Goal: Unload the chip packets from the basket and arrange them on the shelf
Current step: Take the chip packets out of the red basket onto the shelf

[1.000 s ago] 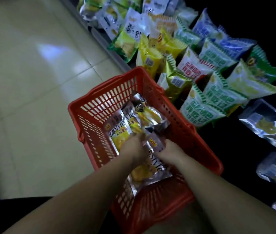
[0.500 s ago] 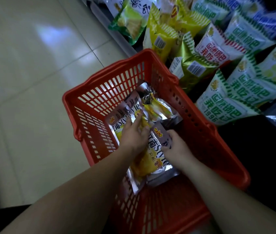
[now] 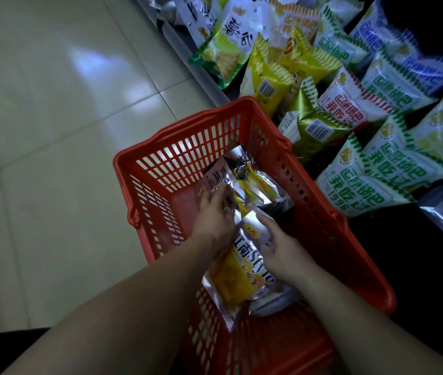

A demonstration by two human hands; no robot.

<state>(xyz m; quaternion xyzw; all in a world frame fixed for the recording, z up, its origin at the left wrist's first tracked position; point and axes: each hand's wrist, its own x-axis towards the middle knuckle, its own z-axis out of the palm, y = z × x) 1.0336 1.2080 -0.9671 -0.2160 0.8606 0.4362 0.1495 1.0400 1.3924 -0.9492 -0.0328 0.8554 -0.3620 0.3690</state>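
the picture is dim with a cool cast. the brightest patch is a soft bluish-white reflection on the floor tiles [image 3: 90, 60] at ten o'clock. foil packets [image 3: 253, 185] in the red basket [image 3: 177, 147] throw small hard glints at centre, as does the silver edge of the nearest packet [image 3: 242, 277]. gaps between the shelf bags [image 3: 350, 185] from two to five o'clock fall into near black. fingertips of the left hand [image 3: 212, 220] are smeared by motion. corners darken, and straight lines bow toward the edges.

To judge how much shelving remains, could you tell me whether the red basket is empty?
Not empty: several silver packets lie inside the red basket, and the left hand and right hand both touch them.
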